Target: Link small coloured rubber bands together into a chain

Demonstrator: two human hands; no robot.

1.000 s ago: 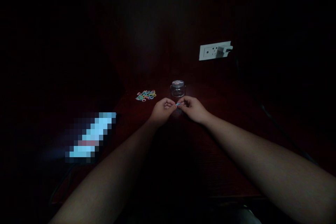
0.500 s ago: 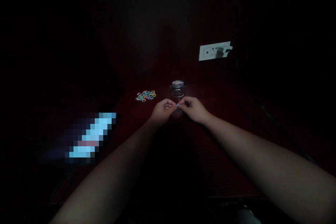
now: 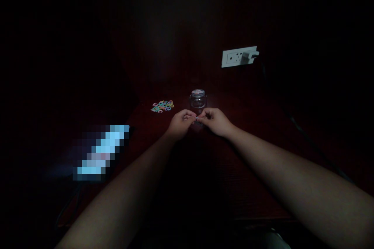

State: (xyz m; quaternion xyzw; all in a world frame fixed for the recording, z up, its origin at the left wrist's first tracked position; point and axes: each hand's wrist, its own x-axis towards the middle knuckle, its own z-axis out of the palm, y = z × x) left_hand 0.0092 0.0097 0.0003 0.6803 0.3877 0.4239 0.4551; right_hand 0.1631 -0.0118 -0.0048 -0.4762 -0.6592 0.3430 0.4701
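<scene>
A single head-worn camera supplies the view. It sits above and behind the left hand [image 3: 181, 122] and right hand [image 3: 216, 121], facing forward and down across the table [image 3: 233, 171]. The forearms [image 3: 125, 186] enter at the lower corners (the portions nearest the lens). The jar [image 3: 198, 100] stands beyond, near mid-frame; the wall socket [image 3: 233, 57] lies farther off, upper right.

Dark red tabletop [image 3: 233, 186] is spanning the lower middle of the frame. Pile of multicoloured rings [image 3: 162, 107] is lying flat on it, left of centre. Lidded clear jar [image 3: 198, 103] is standing upright near centre, right of the rings. Bright pixelated panel [image 3: 108, 148] is glowing lower left; contact with the tabletop is staying unclear.
</scene>
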